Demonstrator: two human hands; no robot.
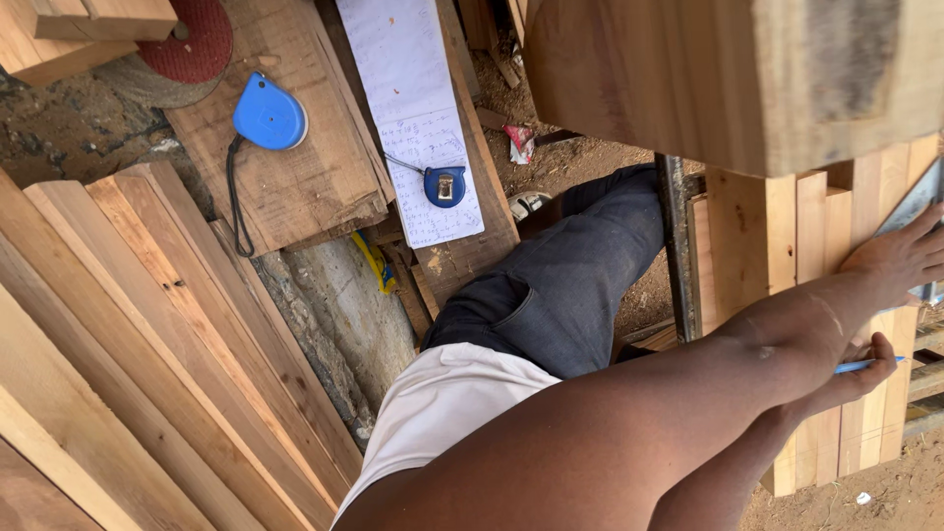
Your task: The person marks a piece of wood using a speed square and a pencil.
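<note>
A blue pen [867,365] is held in the right hand [854,379], with the fingers closed around it. The pen tip is pointed at the glued wood panel [787,236] on the right side of the scene. The left hand [900,261] is laid on a flat metal ruler [914,202], and the ruler is pressed against the same panel. The fingers of this hand are spread out, not closed on anything. The two hands are near each other, the left one just above the right one in the view.

A big wood block [728,79] is seen above the panel. Far to the left, a blue tape measure [268,116] is lying on a wood board [295,187]. A smaller blue tape measure [444,186] is resting on a sheet of paper [413,108] with writing on it. Long planks [147,344] are stacked at the left. A red round disc [192,44] is seen at the top left.
</note>
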